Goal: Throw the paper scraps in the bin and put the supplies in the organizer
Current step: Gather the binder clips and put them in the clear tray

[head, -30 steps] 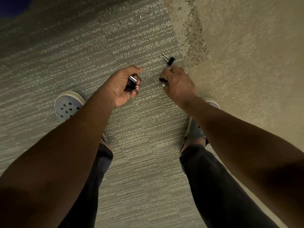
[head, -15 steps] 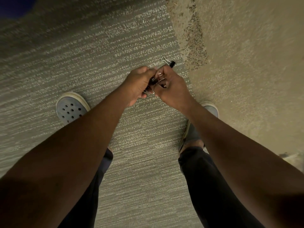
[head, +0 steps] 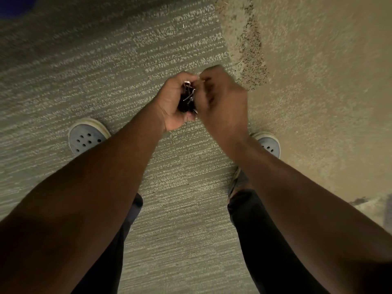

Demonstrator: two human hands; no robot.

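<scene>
Hands met over the carpet, close together at mid-frame. Left hand point(head: 177, 102) was cupped palm-up, fingers curled round a small bunch of black binder clips point(head: 188, 98); wire handles showed between thumb and fingers. Right hand point(head: 222, 100) was pressed against the clips from the right, fingers curled toward the bunch. It was blurred and its fingertips were hidden, so can't tell if it pinched a clip or held nothing. Looked like a hand-off or tidying the bunch into one hand, my guess only.

So the clips were off the floor and in the left hand, held above the carpet between the two shoes.

Outward: striped grey carpet point(head: 106, 81) under the left side, a plainer tan floor point(head: 318, 102) to the right, with a speckled ragged edge where they joined. Left shoe point(head: 87, 137) stood on the carpet, right shoe point(head: 268, 145) near the seam. Dark trousers below both forearms.

Progress, as a judgement: clip pickup seemed done or nearly; no loose clips visible on the floor in view. Not in view: bin, organizer, paper scraps, other supplies. So nothing here showed anything binned or stowed. Left to do at least: carry the clips to the organizer and drop them in. Scraps status unknown.

Risk: loose bunch, springy handles, easy to spill one.
</scene>
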